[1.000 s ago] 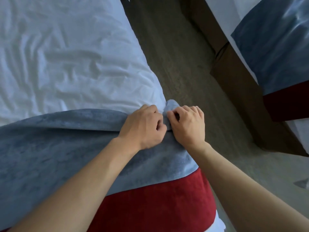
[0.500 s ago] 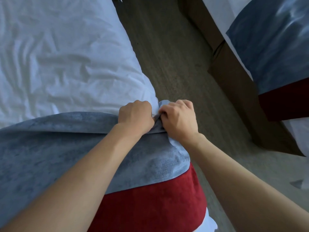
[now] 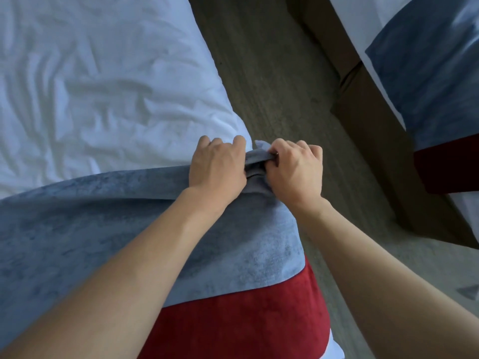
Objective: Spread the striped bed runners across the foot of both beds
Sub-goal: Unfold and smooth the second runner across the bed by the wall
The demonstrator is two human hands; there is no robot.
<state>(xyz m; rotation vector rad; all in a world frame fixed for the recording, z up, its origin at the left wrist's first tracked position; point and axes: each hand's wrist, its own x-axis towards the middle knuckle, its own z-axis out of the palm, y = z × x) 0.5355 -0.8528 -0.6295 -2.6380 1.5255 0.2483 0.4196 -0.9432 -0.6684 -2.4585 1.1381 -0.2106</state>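
Observation:
A blue and red striped bed runner (image 3: 85, 224) lies across the foot of the near bed (image 3: 90, 86), over its white sheet. At the bed's right edge both hands meet on the runner's blue corner. My left hand (image 3: 216, 168) grips the blue fabric with curled fingers. My right hand (image 3: 298, 168) pinches a bunched fold of the same corner right beside it. A second runner (image 3: 427, 73), also blue and red, lies on the other bed at the upper right.
A strip of grey-brown floor (image 3: 272, 73) runs between the two beds. The second bed's dark wooden frame (image 3: 373, 141) borders that strip on the right.
Both hands have stayed on the runner's corner at the bed's edge. The fold between them is now bunched more tightly, and the camera has shifted slightly.

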